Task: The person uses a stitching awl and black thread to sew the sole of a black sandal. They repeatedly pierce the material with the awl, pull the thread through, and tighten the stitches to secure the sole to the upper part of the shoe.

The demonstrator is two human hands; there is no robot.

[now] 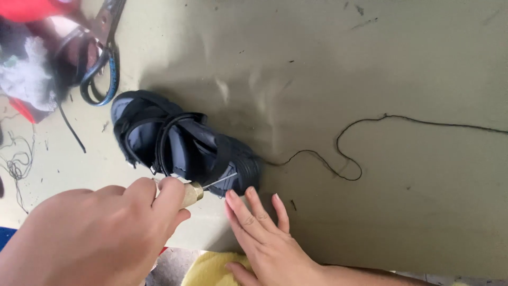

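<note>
My left hand [106,233] pinches the brass-ferruled awl [203,188] into the black sandal [185,145] near the bench's front edge; right hand [262,235] spread flat beside. Keep needle shallow, sole braced.

Black sandal [185,145], dark thread [349,159], olive table [370,69], perhaps brass-coloured awl [193,193]

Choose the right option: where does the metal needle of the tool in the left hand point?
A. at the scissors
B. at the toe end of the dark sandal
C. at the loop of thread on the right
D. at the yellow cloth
B: the left hand grips a brass-tipped awl whose thin needle reaches the toe end of the dark sandal, beside the right hand pressed flat on the table.
</note>
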